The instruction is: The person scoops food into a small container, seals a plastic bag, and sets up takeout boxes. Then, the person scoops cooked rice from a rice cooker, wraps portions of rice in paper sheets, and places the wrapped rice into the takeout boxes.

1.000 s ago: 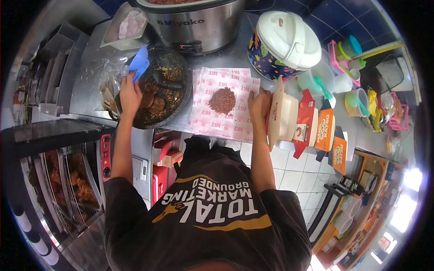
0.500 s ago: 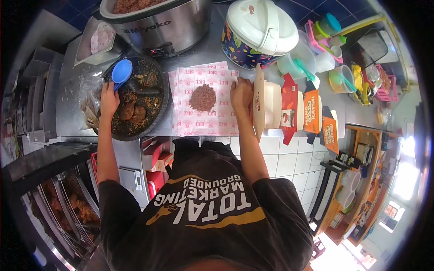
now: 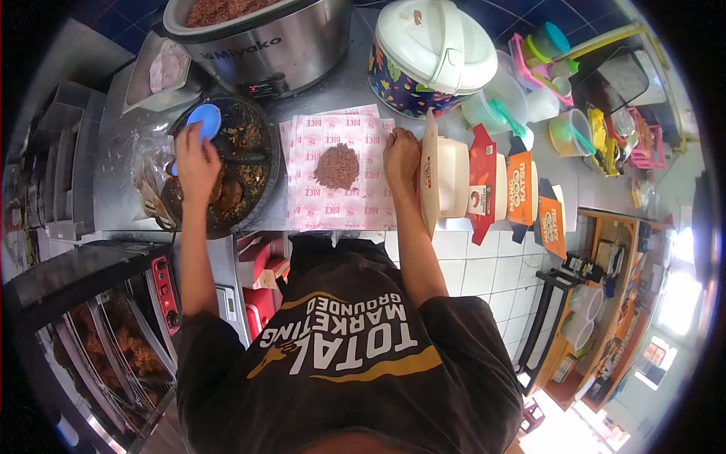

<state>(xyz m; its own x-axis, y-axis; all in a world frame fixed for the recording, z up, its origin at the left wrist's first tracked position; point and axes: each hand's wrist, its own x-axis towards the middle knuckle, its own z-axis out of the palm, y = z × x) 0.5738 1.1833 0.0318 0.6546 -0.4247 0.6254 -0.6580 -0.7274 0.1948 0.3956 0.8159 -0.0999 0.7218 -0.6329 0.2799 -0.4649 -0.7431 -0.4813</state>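
Note:
My left hand [image 3: 198,163] is closed around the blue ladle [image 3: 204,121], just below its bowl, and hides part of the handle. Under it lies a round black divided tray [image 3: 270,155] holding dark patties [image 3: 225,194] and crumbly seasoning. On the counter in front of me, a mound of reddish-brown rice [image 3: 337,166] sits on pink-and-white printed wrapping paper [image 3: 306,208]. At the paper's right edge, my right hand [image 3: 402,155] has its fingers curled on the paper, beside a row of nested takeaway boxes [image 3: 454,178].
A Miyako cooker [image 3: 265,64] full of rice and a white-lidded patterned container [image 3: 423,87] stand behind the paper. A metal pan [image 3: 159,76] is at the back left. Plastic tubs [image 3: 571,135] crowd the right. A glass display warmer [image 3: 113,325] is at lower left.
My left hand has shifted right and slid up the ladle, covering more of its handle and bowl edge. My right hand stays at the paper's edge; the rice looks unchanged.

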